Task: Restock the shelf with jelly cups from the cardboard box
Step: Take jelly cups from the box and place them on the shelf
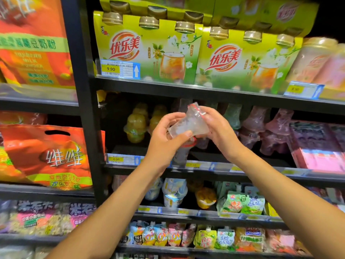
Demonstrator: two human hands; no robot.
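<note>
I see my left hand (166,139) and right hand (218,129) both gripping one clear jelly cup (188,125), tilted, apparently in front of the shelf (242,171).

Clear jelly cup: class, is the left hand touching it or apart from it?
Touching. Head view: the left hand grips the clear jelly cup, thumb pressed on its side.

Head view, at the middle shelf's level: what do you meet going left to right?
orange bag → yellow cups → left hand → clear cup → right hand → green cup → purple cups → pink box
</note>
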